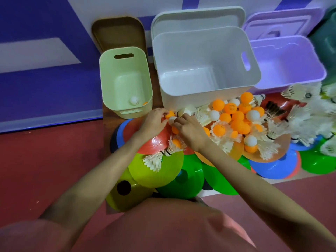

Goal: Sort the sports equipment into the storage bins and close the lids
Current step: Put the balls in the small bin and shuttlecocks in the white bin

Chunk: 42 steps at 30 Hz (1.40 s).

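The balls [234, 117] lie heaped among shuttlecocks [305, 113] on cones [156, 170] near the white bin [205, 84]; the left hand [154, 122] pinches an orange one, the right hand [190, 131] curls onto others, so best lift only balls, leftward into the green bin [125, 99].

Red sports floor against a purple-and-white wall

The floor [45, 160] is dull red, lightly speckled. Behind it stands a wall [36, 24] painted in deep purple with broad white angular bands; a pale strip [51, 120] runs along its foot where it meets the floor. Cool, bluish light falls across the wall's lower part.
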{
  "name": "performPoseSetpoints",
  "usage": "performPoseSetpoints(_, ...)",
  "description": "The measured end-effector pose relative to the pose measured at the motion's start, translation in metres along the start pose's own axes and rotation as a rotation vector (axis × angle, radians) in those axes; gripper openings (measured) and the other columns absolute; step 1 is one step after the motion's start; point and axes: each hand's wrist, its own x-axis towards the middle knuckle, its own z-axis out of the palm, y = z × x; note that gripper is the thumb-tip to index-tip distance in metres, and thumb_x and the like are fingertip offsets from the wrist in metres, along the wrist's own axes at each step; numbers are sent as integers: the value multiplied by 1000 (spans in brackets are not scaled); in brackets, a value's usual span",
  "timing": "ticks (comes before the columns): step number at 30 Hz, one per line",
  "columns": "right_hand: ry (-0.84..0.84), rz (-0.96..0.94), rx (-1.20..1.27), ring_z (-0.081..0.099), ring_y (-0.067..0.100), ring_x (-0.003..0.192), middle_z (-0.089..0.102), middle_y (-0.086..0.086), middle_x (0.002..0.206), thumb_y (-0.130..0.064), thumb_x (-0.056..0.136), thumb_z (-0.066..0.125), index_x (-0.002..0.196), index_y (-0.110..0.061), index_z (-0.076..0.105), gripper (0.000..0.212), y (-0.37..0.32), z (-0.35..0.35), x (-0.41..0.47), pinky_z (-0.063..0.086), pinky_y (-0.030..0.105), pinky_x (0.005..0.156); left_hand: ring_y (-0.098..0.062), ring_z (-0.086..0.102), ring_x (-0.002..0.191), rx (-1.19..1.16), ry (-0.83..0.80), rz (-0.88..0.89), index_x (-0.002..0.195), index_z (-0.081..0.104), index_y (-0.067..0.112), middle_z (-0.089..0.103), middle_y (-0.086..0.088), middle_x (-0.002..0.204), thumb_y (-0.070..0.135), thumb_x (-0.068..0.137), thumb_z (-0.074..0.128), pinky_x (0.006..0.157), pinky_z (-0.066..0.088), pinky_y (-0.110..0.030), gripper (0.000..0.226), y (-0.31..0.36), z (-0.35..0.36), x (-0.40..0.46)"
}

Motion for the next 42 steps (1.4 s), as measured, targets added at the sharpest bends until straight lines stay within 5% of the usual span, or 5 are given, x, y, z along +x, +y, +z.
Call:
performPoseSetpoints(16,293,336,296,49,27,104,60,8,116,-18,83,70,118,-10,61,37,20,-40,-46,39,35,86,-29,62,90,54,95,60,100,68,7,64,-12,102,10,74,74,78,49,-40,26,5,16,-6)
performPoseSetpoints(21,381,299,409,49,26,105,59,9,117,-18,86,66,121,-7,59,37,5,-44,-36,36,29,90,-17,60,86,-129,302,181,101,69,4,66,-7,99,8,73,78,79,45,-19,29,10,-22,-47)
performPoseSetpoints(27,444,167,457,50,25,108,58,10,120,-16,89,63,122,-4,58,35,-25,-51,9,40,30,93,-9,58,82,-125,650,67,100,70,7,67,-4,97,17,76,78,77,47,-19,27,-13,-90,-52)
performPoseSetpoints(36,316,43,321,55,33,98,61,14,113,-6,81,67,119,-1,59,39,-54,-43,110,51,42,78,-27,60,100,144,454,-231,112,65,11,63,-9,113,22,81,72,82,47,-38,34,-60,-117,4)
performPoseSetpoints(42,340,28,356,52,31,100,60,14,111,-11,87,61,116,0,59,31,-49,-44,97,45,36,83,-25,61,102,99,481,-175,114,64,9,64,-9,114,18,85,65,85,48,-37,30,-64,-113,-1)
